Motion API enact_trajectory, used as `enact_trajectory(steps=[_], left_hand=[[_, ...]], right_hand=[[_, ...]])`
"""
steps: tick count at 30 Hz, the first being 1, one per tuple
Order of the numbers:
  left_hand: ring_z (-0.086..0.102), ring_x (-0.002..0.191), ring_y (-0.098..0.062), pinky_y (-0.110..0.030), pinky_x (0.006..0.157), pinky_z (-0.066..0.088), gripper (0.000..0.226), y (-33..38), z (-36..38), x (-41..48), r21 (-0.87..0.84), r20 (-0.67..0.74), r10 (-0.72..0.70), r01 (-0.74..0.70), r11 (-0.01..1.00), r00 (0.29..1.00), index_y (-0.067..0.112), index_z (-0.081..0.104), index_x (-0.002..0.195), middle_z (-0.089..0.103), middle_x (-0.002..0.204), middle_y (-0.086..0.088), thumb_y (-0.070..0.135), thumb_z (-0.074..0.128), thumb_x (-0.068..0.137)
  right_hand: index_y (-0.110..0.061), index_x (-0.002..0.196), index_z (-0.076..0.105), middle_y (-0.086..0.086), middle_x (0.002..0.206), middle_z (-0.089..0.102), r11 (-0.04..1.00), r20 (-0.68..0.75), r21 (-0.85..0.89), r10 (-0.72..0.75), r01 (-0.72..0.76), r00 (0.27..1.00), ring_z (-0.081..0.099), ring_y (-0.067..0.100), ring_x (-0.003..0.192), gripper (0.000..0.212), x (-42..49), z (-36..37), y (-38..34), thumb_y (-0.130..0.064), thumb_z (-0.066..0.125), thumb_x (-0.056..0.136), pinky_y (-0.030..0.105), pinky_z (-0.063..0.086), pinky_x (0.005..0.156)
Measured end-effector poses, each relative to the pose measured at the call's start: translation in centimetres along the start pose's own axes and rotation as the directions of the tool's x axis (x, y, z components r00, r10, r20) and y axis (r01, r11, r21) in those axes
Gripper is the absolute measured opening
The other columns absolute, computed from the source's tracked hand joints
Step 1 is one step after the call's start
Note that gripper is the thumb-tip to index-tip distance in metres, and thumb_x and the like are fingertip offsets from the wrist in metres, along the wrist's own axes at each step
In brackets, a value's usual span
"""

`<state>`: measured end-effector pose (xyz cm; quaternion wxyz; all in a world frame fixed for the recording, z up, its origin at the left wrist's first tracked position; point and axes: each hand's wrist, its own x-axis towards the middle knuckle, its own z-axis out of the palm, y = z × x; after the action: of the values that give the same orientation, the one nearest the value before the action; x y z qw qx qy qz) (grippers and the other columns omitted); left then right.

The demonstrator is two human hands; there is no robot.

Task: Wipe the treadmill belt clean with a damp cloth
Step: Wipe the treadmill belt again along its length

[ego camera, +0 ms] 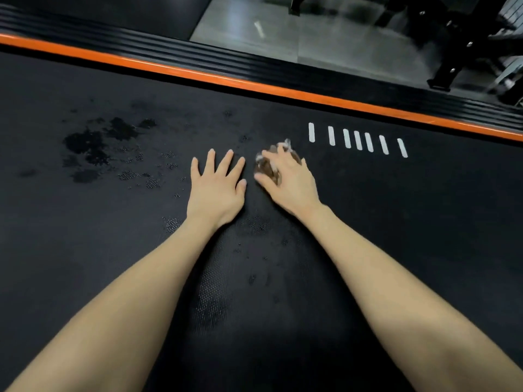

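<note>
Fingers (280, 153) of the right hand (288, 179) are gripping a cloth (266, 171) mid-frame.
Left hand (216, 188) is pressing the belt (113, 250), fingers spread.

The left forearm (127, 292) comes in from the lower left corner of the frame and the right forearm (396, 278) from the lower right. Both are bare and narrow to slim wrists near the centre. The left hand (216, 188) and right hand (288, 182) are bare too, with short, rounded fingernails.
</note>
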<state>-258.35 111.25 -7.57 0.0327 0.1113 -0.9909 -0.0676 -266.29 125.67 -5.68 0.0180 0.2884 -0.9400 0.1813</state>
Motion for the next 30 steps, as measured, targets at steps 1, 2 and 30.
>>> enact_trajectory(steps=[1,2,30], left_hand=[[0.002,0.145,-0.029,-0.052,0.115,-0.001,0.052,-0.1,0.0,0.3,-0.011,0.002,-0.003,0.003,1.0,1.0,0.026,0.018,0.15,0.012,0.159,0.002,0.039,0.021,0.1],[0.003,0.145,-0.029,-0.052,0.116,-0.001,0.052,-0.2,0.0,0.2,-0.027,0.001,-0.007,0.007,1.0,1.0,0.024,0.02,0.15,0.014,0.158,0.002,0.038,0.022,0.1],[0.013,0.143,-0.037,-0.06,0.112,0.002,0.061,0.1,-0.3,-16.3,-0.035,0.032,0.008,-0.007,0.999,0.999,0.02,0.03,0.148,0.024,0.155,-0.008,0.044,0.01,0.095]], right_hand=[[-0.026,0.132,0.051,0.007,0.146,0.041,0.998,-0.01,0.019,-0.052,0.052,0.999,0.033,0.024,0.136,0.05,-2.6,-0.3,-0.2,-0.05,0.053,0.088,0.051,0.026,0.111],[-0.025,0.129,0.054,0.007,0.143,0.045,0.994,-0.005,0.038,-0.107,0.107,0.994,0.036,0.025,0.135,0.049,-5.8,-0.7,-0.5,-0.051,0.052,0.087,0.052,0.03,0.109],[-0.035,0.123,0.052,-0.012,0.148,0.027,0.978,0.391,0.039,-0.204,0.205,0.898,0.012,0.003,0.143,0.036,-28.0,-9.8,7.2,-0.048,0.048,0.09,0.048,0.021,0.116]])
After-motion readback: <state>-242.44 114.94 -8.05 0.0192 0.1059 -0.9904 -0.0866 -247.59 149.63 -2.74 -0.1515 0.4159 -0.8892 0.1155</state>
